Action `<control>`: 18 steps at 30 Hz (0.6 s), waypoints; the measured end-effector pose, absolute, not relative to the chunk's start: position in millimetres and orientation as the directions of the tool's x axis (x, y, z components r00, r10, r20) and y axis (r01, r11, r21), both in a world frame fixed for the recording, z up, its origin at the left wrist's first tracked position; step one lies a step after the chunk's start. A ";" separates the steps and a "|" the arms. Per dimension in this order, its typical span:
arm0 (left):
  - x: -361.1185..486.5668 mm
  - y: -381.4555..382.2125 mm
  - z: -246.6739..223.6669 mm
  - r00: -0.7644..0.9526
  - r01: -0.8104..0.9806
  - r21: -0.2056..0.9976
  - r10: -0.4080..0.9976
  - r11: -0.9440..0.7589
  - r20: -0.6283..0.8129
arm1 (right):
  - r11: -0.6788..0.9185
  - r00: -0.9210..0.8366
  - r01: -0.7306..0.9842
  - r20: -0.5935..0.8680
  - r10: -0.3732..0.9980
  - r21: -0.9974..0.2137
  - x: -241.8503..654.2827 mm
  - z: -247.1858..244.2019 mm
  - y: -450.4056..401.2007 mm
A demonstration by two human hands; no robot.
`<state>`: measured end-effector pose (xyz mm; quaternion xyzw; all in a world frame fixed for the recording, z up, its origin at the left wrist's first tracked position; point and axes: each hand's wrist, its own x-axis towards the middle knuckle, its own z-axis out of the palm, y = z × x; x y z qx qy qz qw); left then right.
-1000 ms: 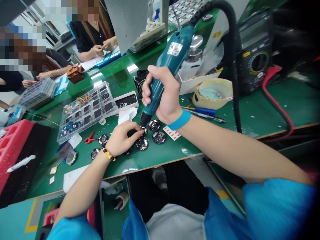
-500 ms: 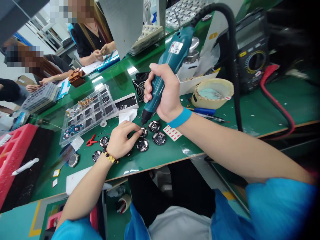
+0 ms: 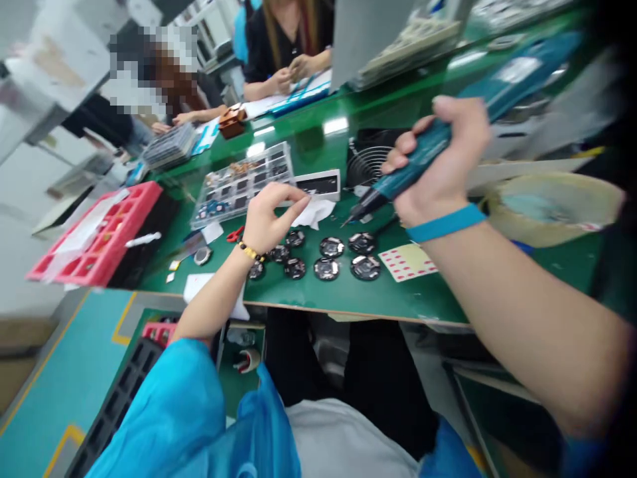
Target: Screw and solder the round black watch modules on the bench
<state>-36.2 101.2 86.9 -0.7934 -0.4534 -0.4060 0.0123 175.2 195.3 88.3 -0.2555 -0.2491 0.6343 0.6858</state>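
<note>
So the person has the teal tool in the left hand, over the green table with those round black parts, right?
Not quite: the teal tool is in the right hand, not the left hand, as the head view shows. It is over the green table with the round black parts, as you say.

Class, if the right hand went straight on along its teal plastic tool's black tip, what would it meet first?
Probably the round black component with silvery patches, just below and left of the tool's black tip, or the green tabletop beside it; the tip's height is unclear.
</note>
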 end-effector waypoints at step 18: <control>-200.1 -199.6 3.0 -0.655 0.746 -0.102 0.753 0.658 0.068 | 0.034 -0.038 -0.749 0.095 0.995 -0.662 168.4 96.7 176.2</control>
